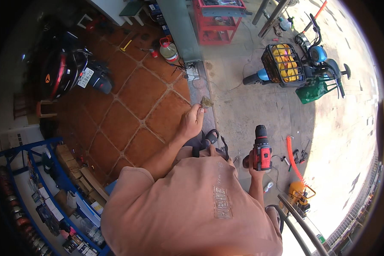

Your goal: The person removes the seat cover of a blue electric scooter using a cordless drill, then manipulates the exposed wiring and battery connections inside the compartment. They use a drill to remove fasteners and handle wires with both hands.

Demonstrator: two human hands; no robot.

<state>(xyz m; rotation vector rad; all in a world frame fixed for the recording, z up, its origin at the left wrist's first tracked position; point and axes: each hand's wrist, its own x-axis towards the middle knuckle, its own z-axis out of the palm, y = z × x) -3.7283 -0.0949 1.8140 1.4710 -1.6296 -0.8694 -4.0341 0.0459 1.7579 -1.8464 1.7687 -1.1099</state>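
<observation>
My left hand (193, 120) pinches a small, irregular olive-brown object (207, 102), held out over the strip where the tiled floor meets the concrete; what it is exactly I cannot make out. My right hand (256, 165) grips a red and black cordless drill (262, 149), its chuck pointing forward, away from my body. Below and between my hands, a sandalled foot (211, 135) shows at the threshold.
A parked scooter (64, 72) is at left, a blue shelving rack (34, 153) lower left. Ahead stand a red tool cart (217, 30) and a large bottle (168, 52). An electric bike (315, 55) is upper right; a coiled red hose (295, 160) and metal rail (296, 219) are at right.
</observation>
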